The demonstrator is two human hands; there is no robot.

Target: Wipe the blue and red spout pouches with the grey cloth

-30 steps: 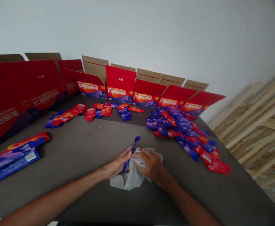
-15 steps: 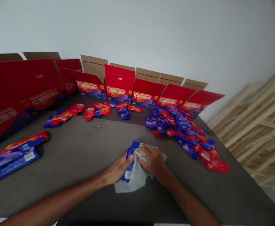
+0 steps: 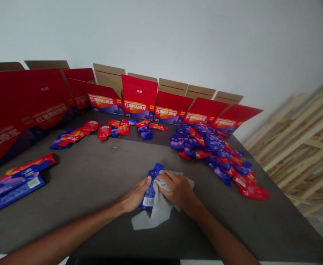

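Observation:
Low over the grey table, my left hand (image 3: 136,195) grips a blue pouch (image 3: 150,189) by its left side, thumb on the front face. The pouch is tilted, its spout-like narrow end pointing away and a white barcode label near its lower end. My right hand (image 3: 177,187) is closed on a pale grey cloth (image 3: 157,213), which is bunched under the fingers and pressed against the pouch's right edge. Part of the cloth hangs down toward me, and its far side is hidden behind my right hand.
A heap of blue and red pouches (image 3: 205,143) lies to the right. Small groups of pouches (image 3: 122,128) lie along the back. More pouches (image 3: 14,187) are at the left. Open red cartons (image 3: 139,97) line the table's (image 3: 95,165) far edge. Wooden slats (image 3: 305,147) stand beyond the right edge.
My right hand and the cloth have shifted slightly left and up along the pouch, baring more of its front and barcode. My left thumb has moved up a little.

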